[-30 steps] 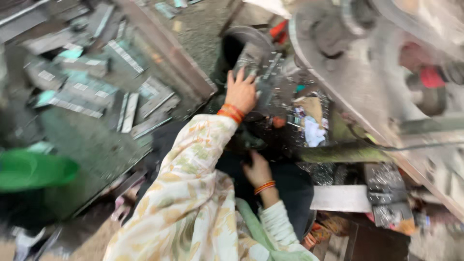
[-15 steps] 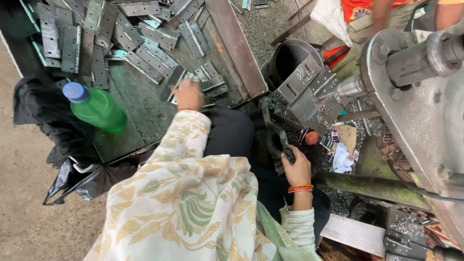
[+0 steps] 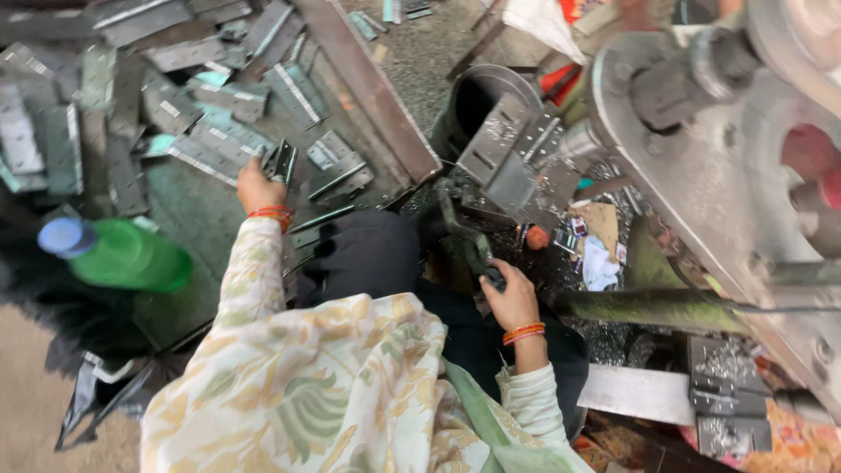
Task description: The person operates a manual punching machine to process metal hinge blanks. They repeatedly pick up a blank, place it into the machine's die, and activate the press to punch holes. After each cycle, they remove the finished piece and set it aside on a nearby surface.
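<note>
Hinge plate, a dark folded piece of metal, sits upright in the left hand, fingers closed around it at the edge of the green tray heaped with grey hinge plates. That arm stretches out long to the left. Right hand, elbow bent in close, wraps its grip around a dark lever beside the press machine. Green bottle lies on its side nearby.
</note>
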`<state>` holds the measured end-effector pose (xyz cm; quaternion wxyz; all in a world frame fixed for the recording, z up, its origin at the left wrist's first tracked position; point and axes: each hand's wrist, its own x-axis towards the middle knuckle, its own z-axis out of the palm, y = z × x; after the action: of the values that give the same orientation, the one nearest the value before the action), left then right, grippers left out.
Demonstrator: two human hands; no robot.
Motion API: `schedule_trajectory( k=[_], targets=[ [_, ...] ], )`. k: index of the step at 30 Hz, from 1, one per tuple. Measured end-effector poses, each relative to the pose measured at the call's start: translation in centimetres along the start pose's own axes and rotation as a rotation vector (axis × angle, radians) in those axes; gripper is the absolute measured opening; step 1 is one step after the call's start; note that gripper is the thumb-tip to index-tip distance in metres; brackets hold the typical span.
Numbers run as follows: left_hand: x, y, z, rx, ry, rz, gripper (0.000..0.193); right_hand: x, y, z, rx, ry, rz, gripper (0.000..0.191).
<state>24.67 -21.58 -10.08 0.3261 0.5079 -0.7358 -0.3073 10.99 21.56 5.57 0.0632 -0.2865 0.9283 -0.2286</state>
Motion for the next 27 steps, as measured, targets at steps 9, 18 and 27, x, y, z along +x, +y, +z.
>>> schedule_trajectory(
  k=[9,18,27],
  targets=[
    [-2.9,14.7,3.8,-0.496,-0.435,0.151,0.060,-0.8,0.5,-0.2,0.047,0.008,0.046,0.038],
    [-12.0,25.8,17.1,-0.388,-0.501,0.566,0.050,-0.9,0.9,-0.5,0.055,-0.003,0.063,0.044],
    [-16.1,26.2,12.0,0.244,-0.590,1.147,0.057,-0.7,0.8,-0.5,0.014,-0.146,0.123,0.051]
  ],
)
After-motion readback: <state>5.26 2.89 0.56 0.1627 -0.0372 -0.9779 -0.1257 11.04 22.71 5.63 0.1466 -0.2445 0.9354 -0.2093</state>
